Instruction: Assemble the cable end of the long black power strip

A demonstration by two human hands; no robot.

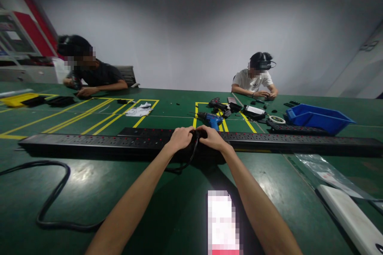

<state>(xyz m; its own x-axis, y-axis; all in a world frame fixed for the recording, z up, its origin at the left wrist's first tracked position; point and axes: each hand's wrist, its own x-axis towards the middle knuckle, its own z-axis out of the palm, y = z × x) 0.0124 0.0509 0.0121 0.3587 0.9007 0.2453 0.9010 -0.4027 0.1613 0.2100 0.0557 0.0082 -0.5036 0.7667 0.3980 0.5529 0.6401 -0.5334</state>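
My left hand point(181, 138) and my right hand point(212, 138) meet at the middle, fingertips bent inward and closed on a small dark part at the end of a black cable point(194, 155). The exact shape of that part is hidden by the fingers. From the fingertips the cable hangs down over the front and curves left onto the table. Right behind and under my hands lie long black power strips point(98, 142), with rows of sockets and small red marks. Another long power strip point(299, 140) stretches off to the right.
Beyond the strips are a blue cordless drill point(211, 119), a second drill point(216, 103), a tape roll point(277, 120) and a blue bin point(317, 117). A lit phone point(223, 223) lies in front; a thick cable point(50, 203) loops at left. Two people sit across the green table point(167, 113).
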